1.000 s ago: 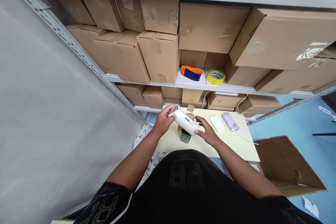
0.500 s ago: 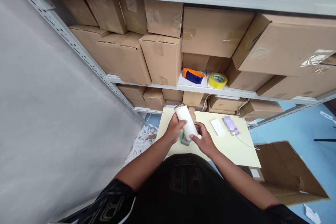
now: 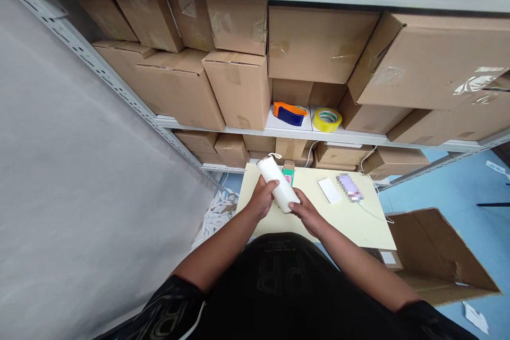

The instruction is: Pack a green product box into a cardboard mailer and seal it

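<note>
A white cylinder (image 3: 278,185), like a tumbler or bottle, is tilted between my hands above the pale yellow table. A small strap or loop shows at its upper left end. My left hand (image 3: 261,197) wraps its side with the thumb on top. At the lower right end my right hand (image 3: 307,213) grips it with thumb and fingers. Just behind the cylinder stands a small green and pink box (image 3: 288,172) with a raised brown cardboard flap, partly hidden by the cylinder.
On the table (image 3: 358,226) lie a white box (image 3: 329,190) and a blurred purple phone-like object (image 3: 349,187) with a cable. The shelf above holds cartons, an orange-and-blue tape dispenser (image 3: 290,113) and a yellow tape roll (image 3: 327,119). An open carton (image 3: 442,249) sits at right.
The white cylinder has shifted slightly left, and a strap now shows at its upper end. The green box, earlier below the cylinder near my hands, now stands behind it.
</note>
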A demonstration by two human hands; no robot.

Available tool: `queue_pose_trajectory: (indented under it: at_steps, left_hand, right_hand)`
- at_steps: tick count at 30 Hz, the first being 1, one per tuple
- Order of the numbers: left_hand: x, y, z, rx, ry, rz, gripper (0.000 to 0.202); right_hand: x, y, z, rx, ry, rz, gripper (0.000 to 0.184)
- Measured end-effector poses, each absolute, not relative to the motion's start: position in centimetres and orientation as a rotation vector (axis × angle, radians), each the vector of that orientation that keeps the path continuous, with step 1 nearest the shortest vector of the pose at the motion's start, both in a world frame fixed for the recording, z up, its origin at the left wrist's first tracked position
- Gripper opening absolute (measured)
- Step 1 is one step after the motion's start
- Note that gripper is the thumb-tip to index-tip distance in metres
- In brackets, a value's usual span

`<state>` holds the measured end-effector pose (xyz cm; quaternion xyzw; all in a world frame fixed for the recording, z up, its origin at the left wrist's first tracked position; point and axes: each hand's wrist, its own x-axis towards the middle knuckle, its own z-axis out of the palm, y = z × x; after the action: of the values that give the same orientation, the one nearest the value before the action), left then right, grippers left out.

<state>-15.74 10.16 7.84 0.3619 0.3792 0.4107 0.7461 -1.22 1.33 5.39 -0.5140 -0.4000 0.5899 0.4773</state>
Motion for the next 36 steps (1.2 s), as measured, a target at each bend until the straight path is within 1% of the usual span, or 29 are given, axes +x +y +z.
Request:
queue_pose_trajectory:
  at_steps: [2,3,7,9,11,13,15,17,19,21,23,25,27,29,33,35,36]
  left_hand:
    - [-15.9,10.3,7.8,0.812,0.791,0.887,0.059]
    - [-16.0,10.3,7.8,0.832,0.788,0.893,0.060]
    - [-16.3,10.4,7.9,0.928,0.825,0.924,0.066]
    - [-16.5,10.6,8.2,0.963,0.813,0.928,0.067]
    - [-16.7,10.7,8.5,0.973,0.803,0.935,0.066]
    - [-16.8,10.9,8.8,0.960,0.786,0.915,0.062]
    - [-16.8,10.7,9.0,0.963,0.776,0.870,0.058]
    - [-16.7,10.4,9.2,1.013,0.802,0.851,0.058]
    - [-16.6,10.0,9.3,1.066,0.845,0.868,0.060]
    - [-16.6,9.8,9.4,1.078,0.866,0.880,0.061]
    - [-16.6,9.9,9.7,1.068,0.865,0.891,0.058]
    - [-16.6,10.2,10.0,1.078,0.844,0.898,0.057]
    - [-16.6,10.4,10.3,1.107,0.814,0.894,0.055]
    - [-16.5,10.3,10.6,1.141,0.805,0.881,0.055]
    - [-16.2,9.8,10.7,1.130,0.870,0.888,0.067]
    - [-16.1,9.7,10.5,1.096,0.895,0.915,0.067]
    - [-16.1,9.7,10.4,1.085,0.887,0.930,0.065]
  right_hand:
    - [-1.5,1.2,5.7,-1.123,-0.886,1.596,0.062]
    - [-1.7,1.2,5.8,-1.129,-0.883,1.584,0.064]
    - [-2.1,1.1,5.2,-1.396,-1.054,1.182,0.083]
    - [-2.0,1.1,5.1,-1.416,-1.074,1.118,0.087]
    - [-1.9,1.1,5.4,-1.314,-0.997,1.259,0.077]
    - [-1.9,1.0,5.8,-1.162,-0.899,1.489,0.067]
    - [-2.1,0.9,6.0,-1.077,-0.859,1.600,0.062]
    - [-2.4,0.9,5.7,-1.133,-0.904,1.478,0.062]
    - [-2.5,0.9,5.3,-1.277,-0.984,1.240,0.069]
    - [-2.4,1.0,5.1,-1.360,-1.031,1.106,0.073]
    - [-2.1,1.1,5.4,-1.301,-1.002,1.189,0.066]
    - [-2.0,1.1,6.0,-1.158,-0.931,1.399,0.056]
    - [-2.1,1.1,6.5,-1.081,-0.896,1.516,0.054]
    - [-2.3,1.2,6.5,-1.146,-0.939,1.412,0.059]
    - [-2.5,1.1,5.5,-1.494,-1.090,0.968,0.075]
    - [-2.3,1.0,5.2,-1.540,-1.142,0.908,0.077]
    - [-2.1,1.0,5.2,-1.505,-1.158,0.941,0.075]
